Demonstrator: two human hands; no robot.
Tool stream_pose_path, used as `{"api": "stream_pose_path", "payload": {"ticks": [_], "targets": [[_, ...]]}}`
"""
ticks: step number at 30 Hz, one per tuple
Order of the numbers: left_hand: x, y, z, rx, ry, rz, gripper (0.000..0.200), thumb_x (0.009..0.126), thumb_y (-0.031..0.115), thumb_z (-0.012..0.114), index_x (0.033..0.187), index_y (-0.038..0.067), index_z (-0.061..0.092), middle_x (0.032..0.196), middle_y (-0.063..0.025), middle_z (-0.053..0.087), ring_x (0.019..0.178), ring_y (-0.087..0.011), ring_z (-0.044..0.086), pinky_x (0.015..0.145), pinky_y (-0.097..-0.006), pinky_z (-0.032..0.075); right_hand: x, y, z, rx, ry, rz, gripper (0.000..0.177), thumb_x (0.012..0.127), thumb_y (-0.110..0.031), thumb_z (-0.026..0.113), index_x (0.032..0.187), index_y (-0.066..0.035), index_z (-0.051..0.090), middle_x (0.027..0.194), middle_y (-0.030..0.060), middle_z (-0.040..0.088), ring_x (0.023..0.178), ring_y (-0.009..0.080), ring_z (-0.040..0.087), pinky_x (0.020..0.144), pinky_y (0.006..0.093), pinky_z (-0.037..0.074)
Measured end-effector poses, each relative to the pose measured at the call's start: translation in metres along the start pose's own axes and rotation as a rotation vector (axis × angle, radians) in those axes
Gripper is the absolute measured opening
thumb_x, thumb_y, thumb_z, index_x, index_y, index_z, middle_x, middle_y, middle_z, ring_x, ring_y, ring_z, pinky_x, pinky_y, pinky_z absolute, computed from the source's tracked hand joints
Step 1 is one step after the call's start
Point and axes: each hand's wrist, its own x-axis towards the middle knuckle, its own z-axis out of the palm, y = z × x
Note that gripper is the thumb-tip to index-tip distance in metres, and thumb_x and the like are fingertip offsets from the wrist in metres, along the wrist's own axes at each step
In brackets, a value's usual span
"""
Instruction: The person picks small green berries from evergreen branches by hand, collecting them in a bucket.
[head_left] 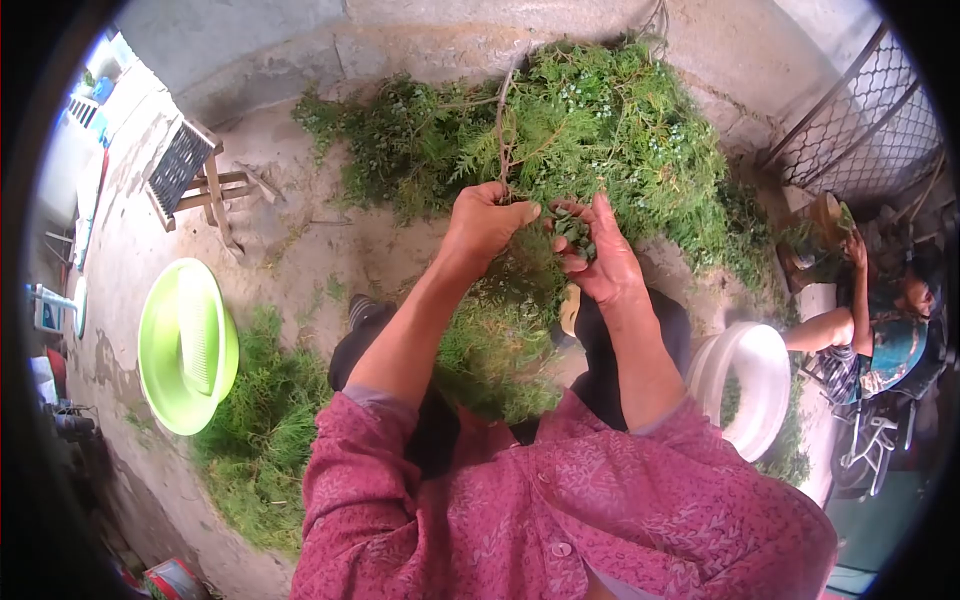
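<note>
My left hand is closed in a pinch on a thin woody branch, whose bare brown stem rises past the thumb toward the wall. Beside it, my right hand is cupped palm up, fingers curled round a clump of small green cones. The two hands are close together, thumb tips a little apart. Just beyond them lies a large heap of cut evergreen branches, dotted with pale bluish cones. More loose green sprigs lie on the ground between my knees.
At left stand a lime-green basin and a small wooden stool. Another green pile lies beside the basin. A white bucket is by my right knee. Another person sits at far right, near a mesh panel.
</note>
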Motion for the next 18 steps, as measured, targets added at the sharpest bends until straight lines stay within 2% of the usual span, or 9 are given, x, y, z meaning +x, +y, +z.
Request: {"api": "stream_pose_path", "payload": {"ticks": [1,5,7,8,10,11,13,17,18], "targets": [[-0.004,0.007,0.003,-0.081,-0.027,-0.036,0.016,0.072,0.009,0.068,0.084,0.000,0.061,0.068,-0.0031,0.060,0.051,-0.0071,0.052,0.042,-0.0203,0.039,0.000,0.001,0.002,-0.103,0.071,-0.005,0.057,0.081,-0.056,0.045,0.102,-0.003,0.049,0.087,0.0100,0.055,0.060,0.0114,0.051,0.039,0.0172,0.033],[-0.011,0.019,0.006,0.072,-0.007,-0.116,0.017,0.071,0.006,0.068,0.085,-0.001,0.061,0.071,-0.0049,0.062,0.055,-0.0085,0.054,0.047,-0.0216,0.044,0.002,0.006,0.006,-0.147,0.095,-0.023,0.063,0.080,-0.059,0.045,0.102,0.000,0.048,0.083,0.0085,0.054,0.057,0.0113,0.049,0.039,0.0184,0.033],[-0.003,0.005,0.006,0.024,-0.122,-0.007,0.019,0.070,0.005,0.069,0.085,-0.001,0.061,0.072,-0.0045,0.062,0.056,-0.0093,0.054,0.051,-0.0228,0.045,0.007,0.010,0.006,-0.189,0.209,-0.048,0.069,0.077,-0.064,0.043,0.102,0.000,0.049,0.078,0.0058,0.052,0.058,0.0112,0.047,0.041,0.0198,0.032],[-0.002,0.000,0.004,0.025,-0.122,-0.008,0.019,0.070,0.005,0.069,0.085,-0.001,0.061,0.072,-0.0045,0.062,0.056,-0.0093,0.054,0.051,-0.0228,0.045,0.005,0.009,0.006,-0.188,0.210,-0.048,0.069,0.077,-0.064,0.043,0.102,0.000,0.049,0.078,0.0058,0.052,0.058,0.0112,0.047,0.041,0.0198,0.032],[-0.007,0.005,0.008,0.088,-0.174,0.020,0.023,0.068,0.005,0.071,0.088,-0.002,0.061,0.070,-0.0037,0.060,0.055,-0.0094,0.053,0.051,-0.0232,0.044,0.001,0.004,0.009,-0.335,0.080,0.011,0.077,0.074,-0.070,0.040,0.103,0.000,0.049,0.075,0.0044,0.050,0.062,0.0112,0.046,0.043,0.0212,0.032],[-0.007,0.003,0.008,0.089,-0.174,0.020,0.023,0.068,0.005,0.071,0.088,-0.002,0.061,0.070,-0.0037,0.060,0.055,-0.0094,0.053,0.051,-0.0232,0.044,0.003,0.005,0.008,-0.334,0.080,0.011,0.077,0.074,-0.070,0.040,0.103,0.000,0.049,0.075,0.0044,0.050,0.062,0.0112,0.046,0.043,0.0212,0.032],[-0.005,-0.004,0.006,0.273,-0.132,0.098,0.023,0.064,0.002,0.070,0.086,-0.002,0.062,0.069,-0.0066,0.062,0.058,-0.0101,0.056,0.052,-0.0251,0.047,0.007,0.010,0.008,-0.356,0.141,-0.023,0.082,0.072,-0.074,0.038,0.104,0.001,0.049,0.074,0.0038,0.050,0.063,0.0111,0.047,0.044,0.0220,0.033],[-0.002,-0.010,0.005,0.378,-0.107,0.088,0.022,0.064,0.006,0.070,0.083,0.000,0.063,0.065,-0.0073,0.061,0.056,-0.0089,0.055,0.050,-0.0248,0.044,0.001,0.012,0.015,-0.437,0.171,-0.053,0.083,0.071,-0.074,0.038,0.104,0.002,0.049,0.074,0.0047,0.051,0.060,0.0110,0.048,0.045,0.0226,0.033],[-0.004,-0.005,0.006,0.418,-0.121,0.059,0.017,0.067,0.004,0.067,0.082,-0.001,0.062,0.066,-0.0053,0.060,0.055,-0.0080,0.053,0.049,-0.0240,0.043,0.002,0.013,0.014,-0.429,0.154,-0.042,0.084,0.071,-0.074,0.039,0.105,0.002,0.049,0.074,0.0048,0.051,0.059,0.0112,0.049,0.044,0.0229,0.033]]}}
